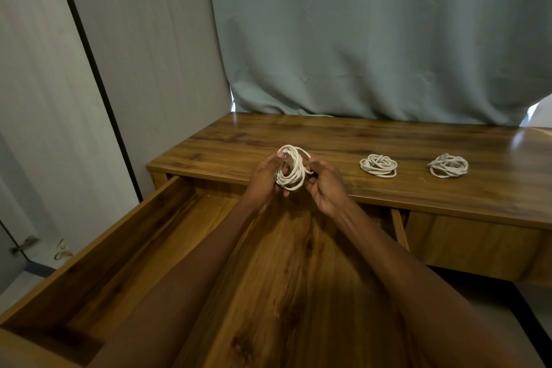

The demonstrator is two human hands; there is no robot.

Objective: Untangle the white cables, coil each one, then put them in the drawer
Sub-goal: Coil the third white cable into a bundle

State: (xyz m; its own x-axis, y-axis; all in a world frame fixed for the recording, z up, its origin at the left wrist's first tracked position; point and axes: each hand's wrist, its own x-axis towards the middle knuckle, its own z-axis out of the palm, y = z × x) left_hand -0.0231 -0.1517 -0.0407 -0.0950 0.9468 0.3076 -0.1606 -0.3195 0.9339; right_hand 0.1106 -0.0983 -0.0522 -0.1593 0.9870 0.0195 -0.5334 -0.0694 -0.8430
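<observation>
A coiled white cable (294,172) is held upright between both hands, above the front edge of the wooden desk (328,134). My left hand (265,179) has its fingers through the loops. My right hand (324,181) pinches the coil's right side. Two other coiled white cables lie flat on the desk top to the right: one coil (378,165) near the middle, the other coil (448,165) farther right. The wooden drawer (125,236) is pulled open under my arms, and no cable shows inside it.
A grey-green curtain (373,39) hangs behind the desk. A grey wall panel with a black strip (89,60) stands to the left. A closed drawer front (472,242) sits at the right of the open one.
</observation>
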